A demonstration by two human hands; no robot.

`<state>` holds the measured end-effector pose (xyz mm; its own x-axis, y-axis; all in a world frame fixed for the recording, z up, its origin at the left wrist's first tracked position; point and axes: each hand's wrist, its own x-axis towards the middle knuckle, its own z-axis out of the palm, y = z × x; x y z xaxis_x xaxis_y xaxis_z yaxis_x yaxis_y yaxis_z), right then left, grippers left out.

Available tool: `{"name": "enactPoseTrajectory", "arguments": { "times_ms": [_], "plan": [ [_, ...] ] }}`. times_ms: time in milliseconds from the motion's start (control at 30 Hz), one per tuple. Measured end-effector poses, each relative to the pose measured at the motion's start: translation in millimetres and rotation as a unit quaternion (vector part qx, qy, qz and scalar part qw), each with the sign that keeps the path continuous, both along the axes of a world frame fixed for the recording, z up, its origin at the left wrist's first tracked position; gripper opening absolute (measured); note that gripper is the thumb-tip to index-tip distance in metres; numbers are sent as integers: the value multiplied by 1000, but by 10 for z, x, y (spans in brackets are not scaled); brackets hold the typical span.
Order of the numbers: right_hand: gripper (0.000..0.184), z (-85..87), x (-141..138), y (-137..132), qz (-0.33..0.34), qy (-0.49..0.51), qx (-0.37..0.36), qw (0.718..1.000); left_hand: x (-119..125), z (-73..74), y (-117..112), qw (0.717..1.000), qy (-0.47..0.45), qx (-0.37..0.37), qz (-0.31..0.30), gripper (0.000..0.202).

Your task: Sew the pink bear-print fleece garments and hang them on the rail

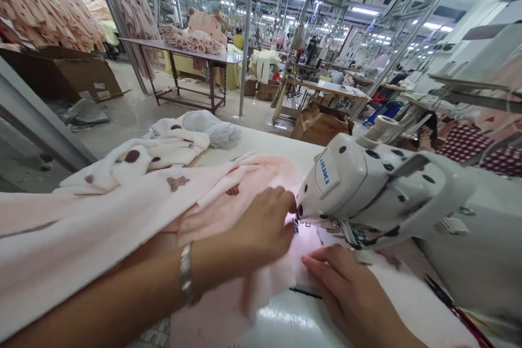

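Observation:
A white JUKI sewing machine [346, 185] stands at the right, its lit needle area over pale pink fabric [138, 212] with small brown bear-like motifs. Close beside the machine head, my left hand [265, 223] is raised with its fingers curled together near the needle. Whatever is between those fingers is hidden. My right hand [350, 288] rests on the pink cloth in front of the needle, fingers stretched forward and its thumb side low. Some of the fabric hangs below my left forearm, blurred in part.
Bunched white spotted fabric [130, 157] and a clear plastic bag [214, 129] lie at the table's far left. Dark-bladed snips or scissors [452, 302] lie at the right. Beyond are a cardboard box [322, 122], a metal-legged table [150, 46] with pink garments and a person [212, 16] behind it.

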<state>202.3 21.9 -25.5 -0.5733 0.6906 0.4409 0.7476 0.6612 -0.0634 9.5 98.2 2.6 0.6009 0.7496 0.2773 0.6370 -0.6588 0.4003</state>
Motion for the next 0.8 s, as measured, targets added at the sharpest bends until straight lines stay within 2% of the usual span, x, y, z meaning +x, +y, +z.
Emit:
{"name": "enactPoseTrajectory", "arguments": {
  "times_ms": [100,167,367,500,600,800],
  "plan": [
    [17,22,-94,-72,50,46,-94,993,-110,-2,-462,996,29,-16,-83,13],
    [14,17,-126,-86,60,44,-123,990,-172,-54,-562,991,58,-18,-120,4],
    [20,21,-147,-112,66,11,-107,992,-213,-142,-413,994,-46,-46,-84,12],
    [19,54,-171,-124,60,-12,-129,990,-184,-220,-442,994,15,17,-105,16],
    [13,62,-164,-129,62,11,-138,988,-194,-308,-496,988,61,70,-126,10],
    [7,36,-204,-104,75,68,-83,991,-222,-342,-523,987,70,72,-125,7]
  ]
}}
